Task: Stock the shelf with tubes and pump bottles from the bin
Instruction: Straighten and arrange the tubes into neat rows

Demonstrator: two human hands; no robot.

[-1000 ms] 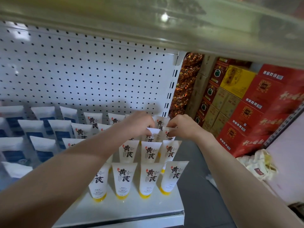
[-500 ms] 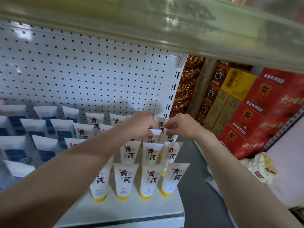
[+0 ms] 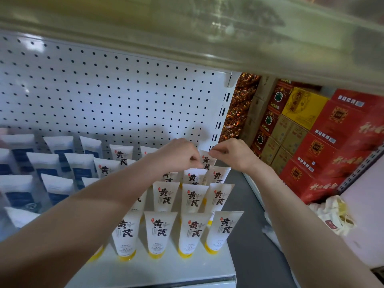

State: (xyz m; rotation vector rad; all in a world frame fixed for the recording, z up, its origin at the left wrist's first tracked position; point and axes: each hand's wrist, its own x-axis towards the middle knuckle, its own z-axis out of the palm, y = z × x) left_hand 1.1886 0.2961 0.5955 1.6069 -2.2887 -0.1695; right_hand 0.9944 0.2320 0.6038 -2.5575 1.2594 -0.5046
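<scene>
Right, my left hand (image 3: pixel 178 156) and right hand (image 3: pixel 234 155) both pinch the back tube (image 3: pixel 206 161) by its crimped top, upright at the rear right of the shelf (image 3: pixel 176 271). Light, squashy, likely tippy; I'd hold the stiff crimp.

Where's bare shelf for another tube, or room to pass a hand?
Bare: white shelf board between the front row of white yellow-capped tubes and its edge. Hand room: above the tubes, along the white pegboard. Crowded: back right, where left hand and right hand pinch the rearmost tube.
</scene>
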